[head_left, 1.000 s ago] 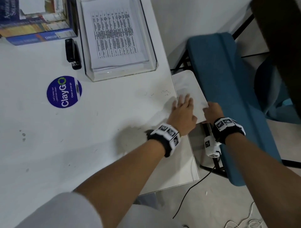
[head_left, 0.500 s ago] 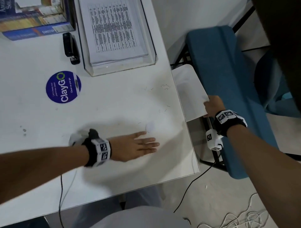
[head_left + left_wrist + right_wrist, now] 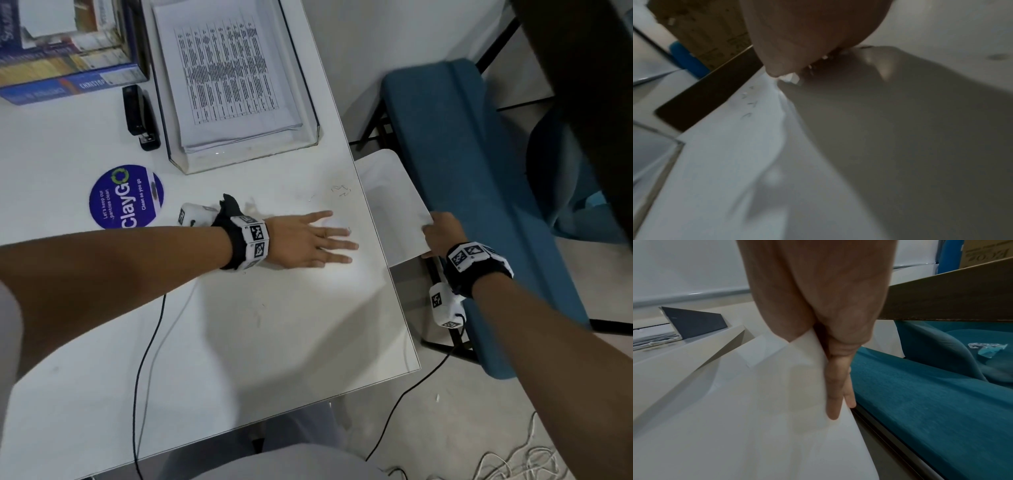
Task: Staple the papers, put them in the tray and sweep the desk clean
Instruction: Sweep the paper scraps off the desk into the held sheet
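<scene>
My left hand (image 3: 322, 240) lies flat on the white desk (image 3: 239, 342), fingers straight and pointing at the right edge. A small white paper scrap (image 3: 334, 224) sits under its fingertips, also seen as the scrap (image 3: 791, 78) in the left wrist view. A few loose staples (image 3: 340, 191) lie just beyond it. My right hand (image 3: 435, 229) pinches a blank white sheet (image 3: 390, 202) held against the desk's right edge; thumb above, fingers (image 3: 836, 386) under the sheet (image 3: 766, 410). Printed papers (image 3: 226, 75) lie in the clear tray (image 3: 239, 159). The black stapler (image 3: 140, 118) lies left of it.
A stack of books (image 3: 65, 51) is at the back left, and a round blue ClayGo sticker (image 3: 126, 197) is stuck on the desk. A blue upholstered bench (image 3: 472, 188) stands close to the desk's right edge. Cables (image 3: 411, 394) trail across the floor.
My left hand pulled back from the sheet to mid-desk, then slid flat to the right toward the edge with the scrap at its fingertips. The right hand kept holding the sheet.
</scene>
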Motion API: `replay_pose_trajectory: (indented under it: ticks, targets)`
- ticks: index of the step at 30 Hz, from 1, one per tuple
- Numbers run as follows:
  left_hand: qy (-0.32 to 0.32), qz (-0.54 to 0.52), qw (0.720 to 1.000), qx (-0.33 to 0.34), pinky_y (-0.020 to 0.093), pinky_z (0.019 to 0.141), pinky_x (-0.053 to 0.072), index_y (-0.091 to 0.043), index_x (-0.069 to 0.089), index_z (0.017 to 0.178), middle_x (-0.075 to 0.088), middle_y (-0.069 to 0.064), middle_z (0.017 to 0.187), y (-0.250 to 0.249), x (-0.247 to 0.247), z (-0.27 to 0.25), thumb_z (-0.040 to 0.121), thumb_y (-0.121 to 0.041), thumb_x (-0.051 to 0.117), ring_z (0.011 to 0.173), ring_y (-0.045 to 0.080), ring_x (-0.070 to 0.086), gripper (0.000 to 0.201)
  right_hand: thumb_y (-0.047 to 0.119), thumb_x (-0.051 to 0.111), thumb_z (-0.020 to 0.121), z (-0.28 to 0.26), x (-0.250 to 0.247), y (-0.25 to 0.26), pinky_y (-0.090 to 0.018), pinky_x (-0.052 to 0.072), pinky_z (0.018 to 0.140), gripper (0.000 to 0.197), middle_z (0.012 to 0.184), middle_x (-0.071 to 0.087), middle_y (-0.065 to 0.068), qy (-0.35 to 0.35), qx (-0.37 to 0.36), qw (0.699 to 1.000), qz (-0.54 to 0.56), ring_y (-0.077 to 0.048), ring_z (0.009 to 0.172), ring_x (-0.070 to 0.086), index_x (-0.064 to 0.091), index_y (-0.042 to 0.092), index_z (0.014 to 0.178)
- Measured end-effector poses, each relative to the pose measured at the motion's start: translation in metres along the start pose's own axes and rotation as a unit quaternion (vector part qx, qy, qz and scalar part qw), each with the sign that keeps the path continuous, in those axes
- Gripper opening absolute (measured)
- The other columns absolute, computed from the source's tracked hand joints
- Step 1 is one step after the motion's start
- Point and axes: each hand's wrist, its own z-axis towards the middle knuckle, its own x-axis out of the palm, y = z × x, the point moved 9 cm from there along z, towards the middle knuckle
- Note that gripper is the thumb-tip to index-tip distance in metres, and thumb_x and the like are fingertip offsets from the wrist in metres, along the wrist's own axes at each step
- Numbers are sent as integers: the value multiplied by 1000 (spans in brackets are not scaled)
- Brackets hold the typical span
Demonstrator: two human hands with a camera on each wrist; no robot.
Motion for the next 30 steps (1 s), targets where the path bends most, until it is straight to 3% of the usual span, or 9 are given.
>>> replay_pose_trajectory:
  ticks: [2, 6, 8, 10, 14, 18, 22, 26, 30]
  targets:
    - [3, -11, 999, -47, 50, 120, 9, -28, 15, 151, 16, -7, 160, 15, -3, 5, 101, -37, 19, 148, 19, 16, 50, -3, 43, 86, 0, 1, 0, -55, 57, 72, 17, 94, 63, -22, -1, -2, 1000, 6, -43, 89, 65, 57, 7, 83]
    - [-18, -61, 983, -175, 50, 120, 13, -22, 19, 151, 18, -4, 160, 35, -10, -11, 101, -34, 19, 148, 19, 18, 51, -3, 42, 87, 0, -4, 4, -35, 50, 73, 23, 92, 62, -19, -22, -14, 999, -26, -32, 86, 60, 62, -2, 99]
    - [-48, -90, 959, -264, 51, 118, 18, -15, 24, 149, 23, 2, 159, 30, -13, -32, 101, -33, 18, 146, 23, 25, 52, -1, 41, 85, 3, -2, 2, -46, 57, 75, 26, 96, 65, -23, -11, -11, 1000, -12, -40, 88, 65, 63, -1, 100]
    - [-76, -146, 906, -389, 53, 115, 20, -9, 28, 148, 28, 8, 157, 18, -10, -63, 100, -35, 8, 143, 28, 30, 58, -1, 41, 84, 7, -1, -1, -55, 58, 68, 27, 98, 66, -26, -5, -7, 1000, -8, -44, 85, 66, 64, 1, 99]
    - [-70, -273, 722, -632, 58, 115, 18, -1, 22, 147, 18, 17, 158, -42, 21, -113, 94, -40, 1, 145, 39, 20, 70, -1, 41, 84, 8, 0, 0, -57, 58, 65, 28, 102, 66, -27, -1, -7, 1000, -18, -45, 85, 66, 64, 1, 100]
    - [-44, -330, 680, -653, 61, 117, 5, 2, 11, 148, -3, 22, 159, -100, 28, -60, 89, -53, 9, 145, 46, -6, 81, -1, 41, 84, 10, 3, 2, -59, 57, 66, 27, 104, 65, -27, 12, -7, 1000, -6, -46, 88, 65, 63, 1, 99]
    - [-46, -356, 612, -704, 70, 109, -4, 4, 9, 148, -8, 23, 158, -78, 18, -19, 87, -58, 14, 144, 48, -11, 87, -1, 41, 84, 12, 5, 4, -61, 56, 63, 23, 100, 65, -27, 18, -6, 1000, 0, -45, 85, 66, 62, 7, 90]
    - [-39, -367, 608, -703, 77, 102, -5, 0, 1, 149, -16, 21, 158, -37, 5, 14, 92, -54, 23, 143, 48, -17, 82, 0, 42, 85, 11, 4, 8, -58, 57, 67, 23, 95, 65, -25, 11, -11, 1000, -7, -45, 86, 66, 63, 2, 94]
    - [-35, -366, 662, -653, 75, 107, -3, -2, -2, 149, -19, 20, 157, -8, -3, 50, 94, -51, 23, 142, 47, -19, 78, -3, 41, 85, 7, 3, 9, -55, 57, 71, 21, 99, 66, -26, 9, -11, 1000, -2, -41, 87, 66, 61, 5, 87]
